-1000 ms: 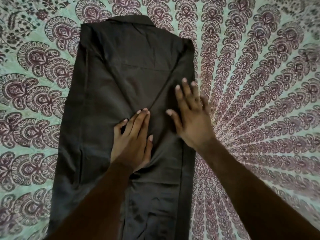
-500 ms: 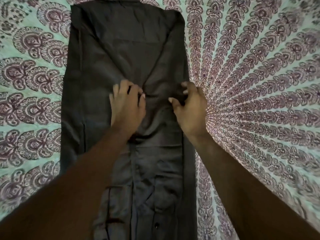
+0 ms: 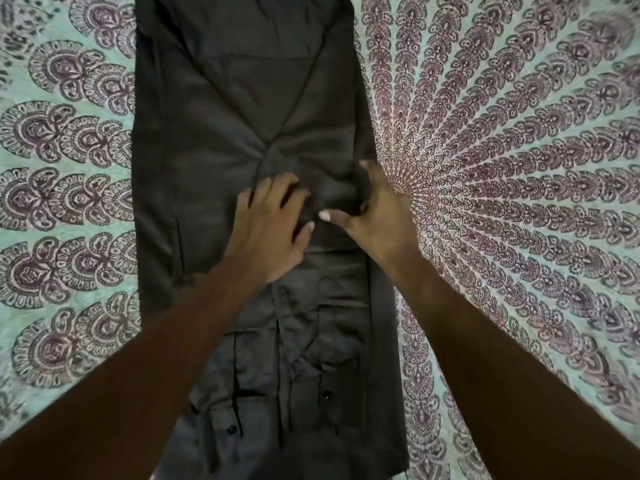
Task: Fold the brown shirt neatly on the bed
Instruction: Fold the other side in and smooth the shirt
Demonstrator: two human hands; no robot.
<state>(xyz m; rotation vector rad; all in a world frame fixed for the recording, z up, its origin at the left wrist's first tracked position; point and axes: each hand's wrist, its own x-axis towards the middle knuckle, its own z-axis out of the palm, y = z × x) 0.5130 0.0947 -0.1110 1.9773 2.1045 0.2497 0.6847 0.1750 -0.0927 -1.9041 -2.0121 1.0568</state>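
Shirt (image 3: 242, 133) lies lengthwise on the bed (image 3: 519, 168), sleeves tucked in. Right hand (image 3: 374, 216) pinches the middle fold; left hand (image 3: 270, 230) rests bent-fingered, grip unclear. Best move: lift both edges level and fold in 1 sweep.

Left forearm (image 3: 145, 358) and right forearm (image 3: 485, 341) were bare right down to the near edge. Left hand (image 3: 270, 233) and right hand (image 3: 377, 220) were bare too, nails pale, and the right thumbnail (image 3: 325, 215) showed clearest.
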